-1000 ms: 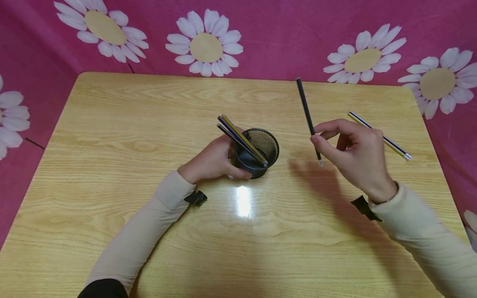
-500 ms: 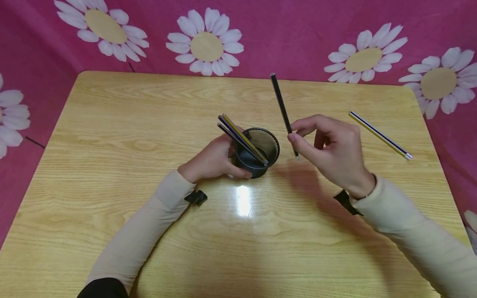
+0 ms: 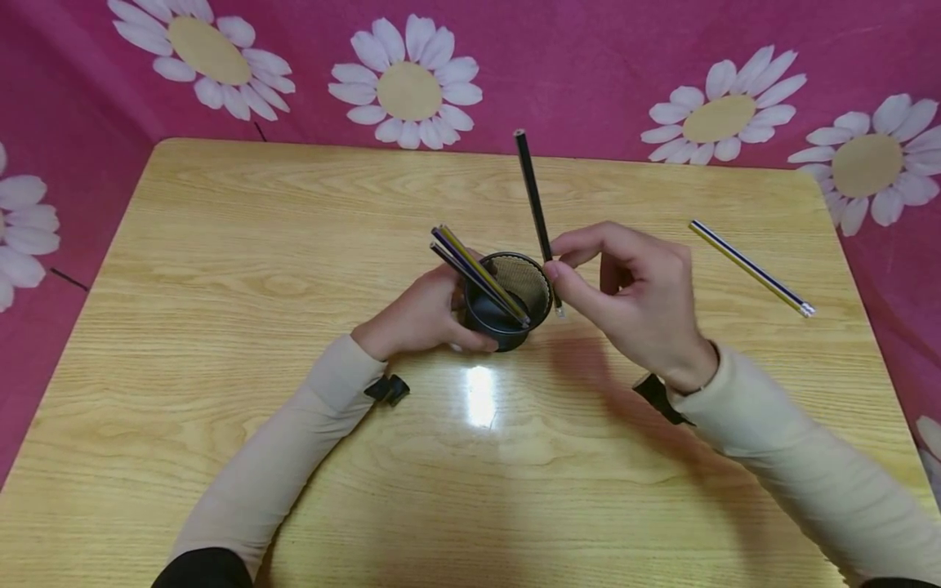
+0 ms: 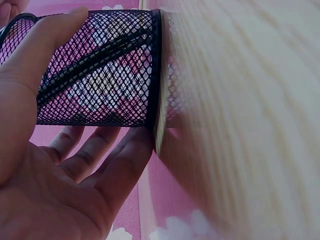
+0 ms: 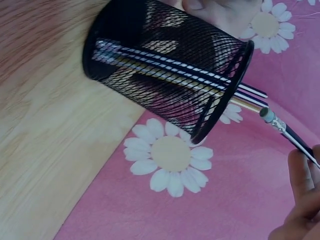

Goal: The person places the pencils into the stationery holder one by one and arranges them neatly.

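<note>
Aim matters most to us at this point: we judge the step in hand to be lowering the black pencil (image 3: 534,192) into the mesh cup (image 3: 531,276). The cup stands on the tabletop (image 3: 294,212) and our left hand (image 3: 422,314) grips its side, thumb on the near wall, other fingers round the far one. Our right hand (image 3: 634,294) pinches the pencil between thumb and forefinger near its eraser end (image 5: 268,115), which sits just above the rim and a little to its right. We should shift it leftward until that end is over the mouth, then lower it. The pencils (image 3: 479,275) already inside lean on the left of the rim, so the freer room seems to lie on the right, and entering there should spare us a snag. Because our pinch is so low, the fingers will likely meet the rim early; once the end is inside, we do better to loosen gently and let the pencil slide than to push. A firm left grip should stop any tipping if we nudge the rim. The striped pencil (image 3: 751,268) lies well apart on the right, out of the way.
</note>
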`<state>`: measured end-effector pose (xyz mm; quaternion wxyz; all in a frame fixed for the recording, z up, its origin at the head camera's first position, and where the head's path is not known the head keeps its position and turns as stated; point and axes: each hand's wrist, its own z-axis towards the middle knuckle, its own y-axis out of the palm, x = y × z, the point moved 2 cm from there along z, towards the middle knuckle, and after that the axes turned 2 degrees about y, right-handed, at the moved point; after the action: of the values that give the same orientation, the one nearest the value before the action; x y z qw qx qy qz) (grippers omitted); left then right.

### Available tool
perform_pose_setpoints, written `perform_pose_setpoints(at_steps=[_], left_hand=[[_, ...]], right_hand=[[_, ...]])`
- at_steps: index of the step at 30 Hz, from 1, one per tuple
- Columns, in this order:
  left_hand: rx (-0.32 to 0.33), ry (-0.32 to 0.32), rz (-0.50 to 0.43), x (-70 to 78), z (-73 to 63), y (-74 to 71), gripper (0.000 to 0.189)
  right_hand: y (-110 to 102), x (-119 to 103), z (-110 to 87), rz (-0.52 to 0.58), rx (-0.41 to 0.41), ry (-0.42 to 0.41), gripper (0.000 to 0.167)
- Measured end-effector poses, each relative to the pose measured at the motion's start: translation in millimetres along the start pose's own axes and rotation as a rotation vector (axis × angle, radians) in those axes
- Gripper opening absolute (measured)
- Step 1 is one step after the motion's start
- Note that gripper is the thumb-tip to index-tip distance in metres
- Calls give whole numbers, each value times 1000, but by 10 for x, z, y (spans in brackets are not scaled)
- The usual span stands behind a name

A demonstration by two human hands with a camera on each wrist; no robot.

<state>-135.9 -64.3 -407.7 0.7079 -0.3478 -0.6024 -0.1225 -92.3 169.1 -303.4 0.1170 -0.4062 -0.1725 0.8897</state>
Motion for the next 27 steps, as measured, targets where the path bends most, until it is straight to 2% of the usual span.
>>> perform_pose_setpoints(at_steps=[7, 11, 20, 27], left_hand=[[-4, 4, -5, -11, 8, 0, 90], [-7, -2, -10, -2, 1, -1, 87], [-10, 2, 36, 11, -2, -10, 88], [-17, -22, 24, 16, -5, -13, 82]], right_hand=[[74, -16, 30, 44, 1, 3, 25], [114, 7, 36, 44, -24, 6, 15], [202, 115, -15, -10, -122, 29, 11], [291, 185, -54, -60, -169, 44, 14]])
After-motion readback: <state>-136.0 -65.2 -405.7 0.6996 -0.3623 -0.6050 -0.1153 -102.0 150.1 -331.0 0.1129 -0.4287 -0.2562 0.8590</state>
